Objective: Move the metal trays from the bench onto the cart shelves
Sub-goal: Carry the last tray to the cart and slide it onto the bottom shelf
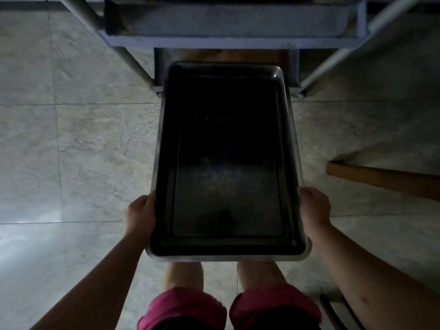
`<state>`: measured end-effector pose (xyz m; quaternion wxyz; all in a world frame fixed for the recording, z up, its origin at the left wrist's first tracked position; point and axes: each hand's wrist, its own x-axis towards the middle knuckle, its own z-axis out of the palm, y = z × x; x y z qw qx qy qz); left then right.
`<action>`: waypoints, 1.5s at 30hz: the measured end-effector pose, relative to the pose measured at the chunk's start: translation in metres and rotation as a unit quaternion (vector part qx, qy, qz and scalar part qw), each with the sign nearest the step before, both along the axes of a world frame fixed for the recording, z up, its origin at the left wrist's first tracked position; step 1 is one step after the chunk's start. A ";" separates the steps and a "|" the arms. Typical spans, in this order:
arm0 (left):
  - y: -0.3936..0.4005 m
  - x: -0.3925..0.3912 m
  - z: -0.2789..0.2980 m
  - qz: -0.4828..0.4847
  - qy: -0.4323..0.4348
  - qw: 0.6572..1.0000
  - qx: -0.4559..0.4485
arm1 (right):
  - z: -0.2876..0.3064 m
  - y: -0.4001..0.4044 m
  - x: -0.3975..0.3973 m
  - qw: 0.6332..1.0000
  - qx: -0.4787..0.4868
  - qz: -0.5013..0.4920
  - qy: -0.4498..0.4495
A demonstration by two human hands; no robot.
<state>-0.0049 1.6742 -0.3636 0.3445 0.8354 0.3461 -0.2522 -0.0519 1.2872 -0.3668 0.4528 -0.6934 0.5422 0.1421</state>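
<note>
Metal tray (227, 163) between left grip (140, 216) and right grip (314, 208), long sides clasped

Dark metal tray (226, 163) in both hands, left hand (140, 216), right hand (314, 208), before the cart (228, 27).

Looks like a dim commercial kitchen or bakery: metal rack cart (234, 27), baking tray (226, 163), tiled floor (83, 139).

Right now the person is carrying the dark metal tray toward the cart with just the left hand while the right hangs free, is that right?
Not quite. In the head view both hands carry the dark metal tray: the left hand grips its left rim and the right hand its right rim. The rest holds: the tray points toward the cart.
</note>
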 end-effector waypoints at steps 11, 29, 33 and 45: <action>-0.042 0.111 -0.169 0.027 -0.108 0.994 -0.005 | -0.173 -0.054 0.144 0.991 -0.013 0.062 -0.119; -0.042 0.248 -0.319 0.018 -0.179 0.981 -0.066 | -0.327 -0.064 0.275 0.972 0.027 0.049 -0.230; -0.045 0.264 -0.332 0.022 -0.200 0.976 -0.079 | -0.345 -0.070 0.301 0.965 0.043 0.050 -0.252; -0.066 0.285 -0.323 0.110 -0.195 0.959 -0.173 | -0.348 -0.096 0.378 0.958 0.031 0.139 -0.250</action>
